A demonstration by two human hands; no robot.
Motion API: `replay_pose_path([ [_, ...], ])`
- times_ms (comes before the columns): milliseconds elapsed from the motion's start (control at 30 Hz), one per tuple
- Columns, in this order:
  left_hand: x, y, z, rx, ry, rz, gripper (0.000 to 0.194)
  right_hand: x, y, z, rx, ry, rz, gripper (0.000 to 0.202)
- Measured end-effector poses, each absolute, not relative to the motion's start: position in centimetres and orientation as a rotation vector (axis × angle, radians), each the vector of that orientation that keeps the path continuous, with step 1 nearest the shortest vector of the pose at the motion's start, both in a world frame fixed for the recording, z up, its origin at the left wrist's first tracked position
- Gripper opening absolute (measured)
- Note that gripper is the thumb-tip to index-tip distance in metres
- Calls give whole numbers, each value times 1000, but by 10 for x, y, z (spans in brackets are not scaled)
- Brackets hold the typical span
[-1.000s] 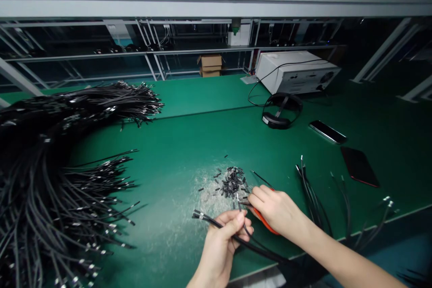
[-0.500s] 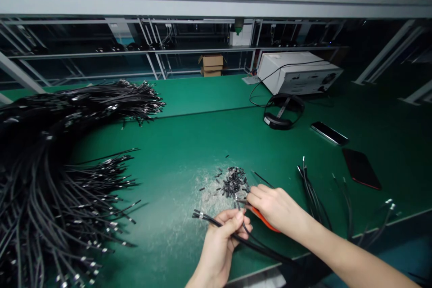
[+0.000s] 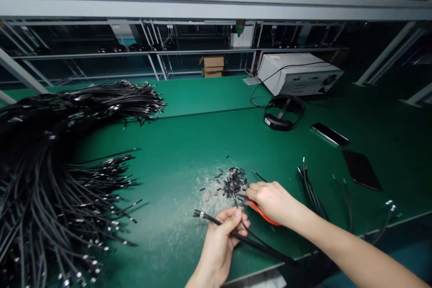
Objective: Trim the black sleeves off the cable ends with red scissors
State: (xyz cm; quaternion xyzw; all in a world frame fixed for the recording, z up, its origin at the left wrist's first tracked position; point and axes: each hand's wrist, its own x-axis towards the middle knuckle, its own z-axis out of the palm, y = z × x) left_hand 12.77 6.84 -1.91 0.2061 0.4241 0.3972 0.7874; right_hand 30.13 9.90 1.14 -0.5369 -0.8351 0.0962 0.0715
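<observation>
Black cables [image 3: 256,245] lay pinched in our closed left hand [image 3: 221,235], over the green table [image 3: 168,153] near the scraps [image 3: 233,182]; our right hand [image 3: 272,200] curled round an orange-handled tool [image 3: 265,216]; a firm pinch close to it, we judged, steadied them best.

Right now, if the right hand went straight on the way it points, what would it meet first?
The right hand would probably meet the pile of short black pieces; depth is unclear.
</observation>
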Motion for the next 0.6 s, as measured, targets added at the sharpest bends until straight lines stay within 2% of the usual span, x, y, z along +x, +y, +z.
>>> replay_pose_path([
  [100,128,68,-19,441,930,869,14,297,104,13,-1649,-2362,380,19],
  [300,131,69,-17,476,973,875,15,277,99,16,-1451,-1613,1335,30],
  [600,133,65,-8,593,930,866,16,281,96,21,-1255,-1352,1671,31],
])
